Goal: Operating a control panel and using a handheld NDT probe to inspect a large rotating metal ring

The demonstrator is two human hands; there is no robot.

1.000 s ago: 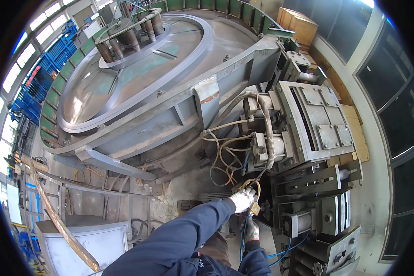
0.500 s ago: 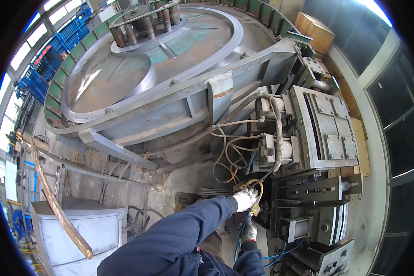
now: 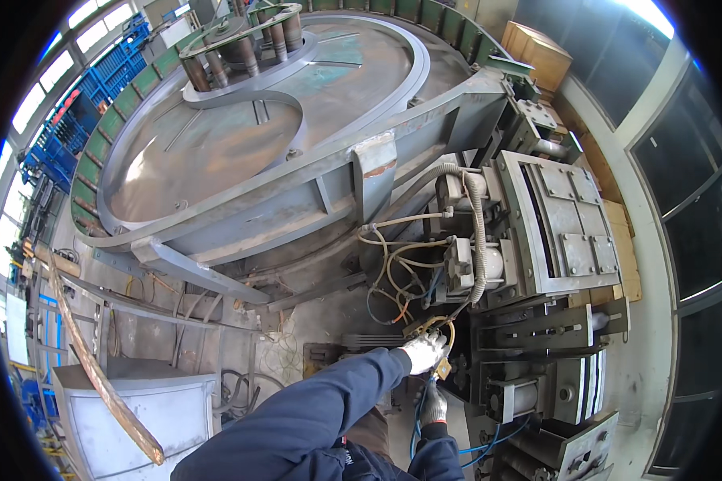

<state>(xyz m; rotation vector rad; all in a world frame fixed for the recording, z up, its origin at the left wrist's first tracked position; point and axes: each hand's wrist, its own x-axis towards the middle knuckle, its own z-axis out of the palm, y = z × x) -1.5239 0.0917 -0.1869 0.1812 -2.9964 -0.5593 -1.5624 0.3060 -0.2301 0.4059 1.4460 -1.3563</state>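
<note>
While the brass-coloured fitting (image 3: 442,369) sits at five o'clock of my view, I judge its handling in hand | left grip (image 3: 425,353) curled, its hold I cannot tell | right grip (image 3: 434,403) seems closed on blue hose (image 3: 415,435) | next move calls for steady alignment.

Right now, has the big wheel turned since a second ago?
Yes: the big wheel turned, its inner curved strip swinging right toward the rust-patched bracket.

Left hand (image 3: 424,353) and right hand (image 3: 435,404), both gloved, at a brass-coloured fitting (image 3: 442,369).
Left by the tan hose loop (image 3: 452,333), right just below the fitting near blue tubing (image 3: 415,426); grips too small to tell. Round metal frame (image 3: 265,223) ahead, wooden pole (image 3: 104,386) off left.
</note>
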